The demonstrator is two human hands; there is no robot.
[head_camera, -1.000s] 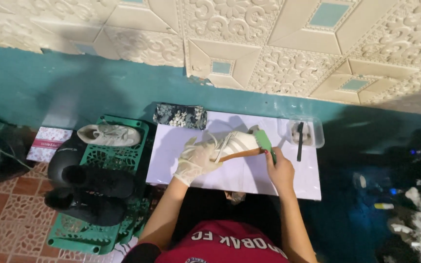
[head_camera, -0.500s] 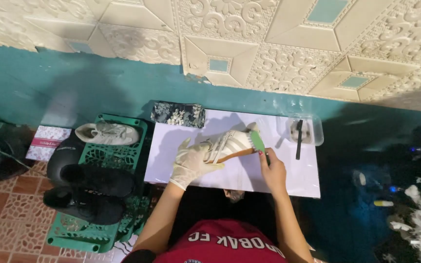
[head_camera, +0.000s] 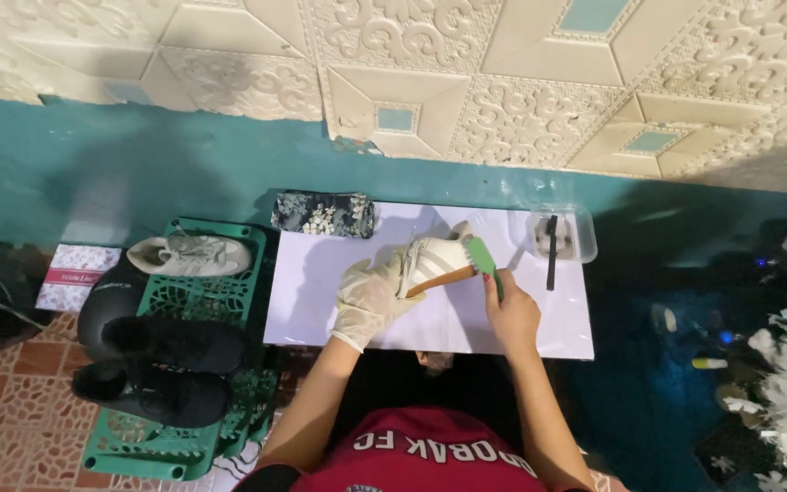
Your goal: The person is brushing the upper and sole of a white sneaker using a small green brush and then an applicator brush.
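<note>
While hands (head_camera: 439, 296) scrub, green crate (head_camera: 195, 301) sits beside.

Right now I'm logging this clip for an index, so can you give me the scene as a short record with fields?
surface: white board on the floor by a teal wall
left hand: gloved left hand holds a white sneaker
right hand: bare right hand holds a green brush against the sneaker
on board: floral pouch, clear tub with a dark tool
beside board: green crate carrying a grey sneaker and black shoes
</note>
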